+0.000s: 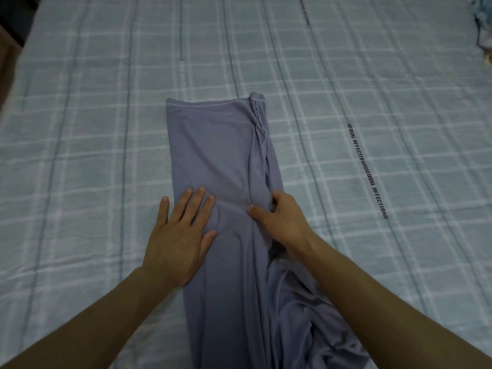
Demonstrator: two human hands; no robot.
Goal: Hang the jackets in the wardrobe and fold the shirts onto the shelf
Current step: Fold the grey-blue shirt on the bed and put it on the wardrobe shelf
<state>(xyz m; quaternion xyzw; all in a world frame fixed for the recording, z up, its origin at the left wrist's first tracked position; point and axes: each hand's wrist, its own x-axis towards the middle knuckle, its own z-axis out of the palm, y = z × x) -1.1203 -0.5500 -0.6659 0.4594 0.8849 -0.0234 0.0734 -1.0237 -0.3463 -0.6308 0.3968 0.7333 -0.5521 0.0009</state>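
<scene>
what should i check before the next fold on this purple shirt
1. Shirt lies on the bed sheet as a long strip: ok.
2. Left hand pressed flat on the left side, pinning it: ok.
3. Right hand grips the folded-in right edge, fingers curled into the cloth: ok.
4. Far end lies flat and straight: ok.
5. Near right part smooth: not ok, it is bunched and wrinkled.
6. Sleeves tucked evenly inside: cannot tell.

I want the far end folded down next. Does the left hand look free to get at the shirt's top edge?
Probably yes. The left hand lies flat on the shirt, holding nothing, and bare fabric runs from it to the top edge. The right hand pinches the side fold.
</scene>
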